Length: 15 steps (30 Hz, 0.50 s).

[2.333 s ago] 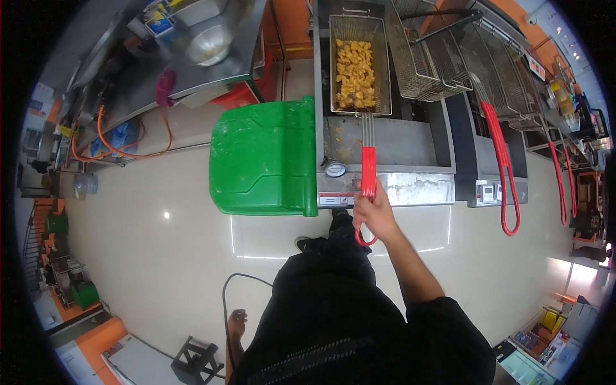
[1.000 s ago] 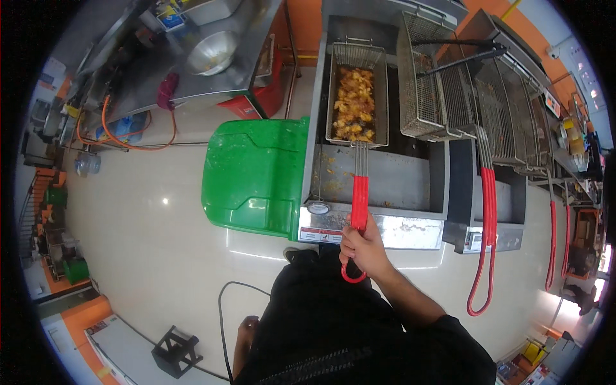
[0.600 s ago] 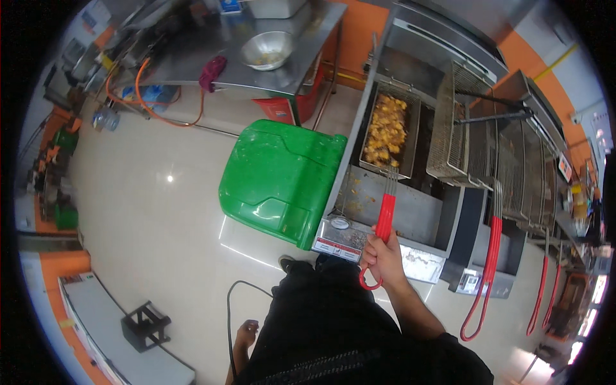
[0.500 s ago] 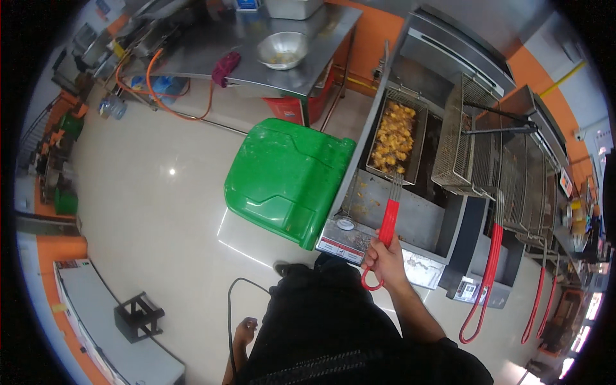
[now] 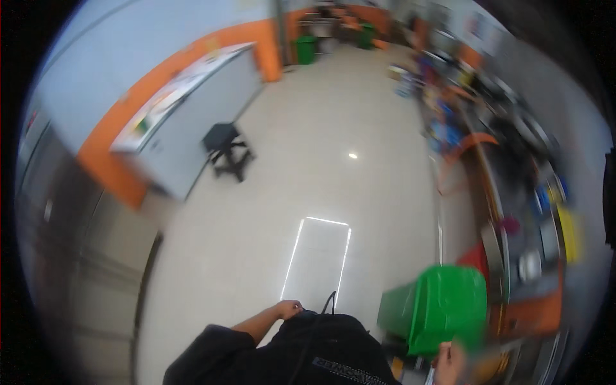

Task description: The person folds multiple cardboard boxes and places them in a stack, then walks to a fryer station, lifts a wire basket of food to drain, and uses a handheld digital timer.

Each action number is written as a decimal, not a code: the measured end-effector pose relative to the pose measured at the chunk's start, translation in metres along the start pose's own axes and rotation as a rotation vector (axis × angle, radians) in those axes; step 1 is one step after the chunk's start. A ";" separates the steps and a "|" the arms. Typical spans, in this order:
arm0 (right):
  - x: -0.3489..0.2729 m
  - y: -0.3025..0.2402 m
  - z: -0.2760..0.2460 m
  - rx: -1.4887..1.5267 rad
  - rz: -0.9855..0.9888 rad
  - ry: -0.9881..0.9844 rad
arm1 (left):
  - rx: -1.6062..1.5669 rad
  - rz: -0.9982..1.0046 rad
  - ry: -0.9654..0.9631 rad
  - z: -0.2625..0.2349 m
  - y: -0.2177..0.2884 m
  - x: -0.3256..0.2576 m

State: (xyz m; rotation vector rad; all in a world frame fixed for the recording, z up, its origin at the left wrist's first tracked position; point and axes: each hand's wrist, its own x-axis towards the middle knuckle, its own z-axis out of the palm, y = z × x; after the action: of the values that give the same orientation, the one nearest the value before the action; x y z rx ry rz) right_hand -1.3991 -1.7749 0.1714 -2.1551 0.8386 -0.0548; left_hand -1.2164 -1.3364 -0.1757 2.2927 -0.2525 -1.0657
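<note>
My left hand (image 5: 290,309) is at the front of my black clothing, its fingers curled in. Whether it pinches something there is too small to tell. A thin black cord (image 5: 333,300) rises beside it. At the lower right, my right hand (image 5: 449,364) is smeared by motion beside the green bin lid (image 5: 449,301), and what it holds, if anything, does not show. Just beyond that hand, the fryer (image 5: 536,359) is cut off by the picture's edge, with a blurred orange-yellow patch next to it.
A steel worktable (image 5: 529,256) runs along the right, with bowls and an orange hose (image 5: 471,144). On the left, a black stool (image 5: 224,144) stands by a long white counter (image 5: 212,109). Green bins (image 5: 306,50) are at the far end of the tiled floor (image 5: 359,212).
My view has swung left, so the fryer has shifted to the lower right edge. The red basket handle my right hand gripped is out of sight. My left hand has come to my front.
</note>
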 end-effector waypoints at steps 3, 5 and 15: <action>0.081 0.008 0.103 0.279 0.000 -0.341 | -0.030 -0.119 0.155 -0.025 -0.087 -0.036; 0.123 0.009 0.185 0.217 0.042 -0.455 | -0.078 -0.248 0.240 -0.048 -0.126 -0.075; 0.221 0.035 0.424 -0.556 0.045 -1.004 | -0.474 -0.344 0.571 -0.139 -0.214 -0.096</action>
State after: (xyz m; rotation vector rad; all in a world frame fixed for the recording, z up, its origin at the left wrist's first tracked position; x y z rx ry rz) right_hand -1.1177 -1.6346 -0.1906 -2.2213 0.3005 1.2994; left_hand -1.1915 -1.0646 -0.1704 2.1204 0.5782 -0.4990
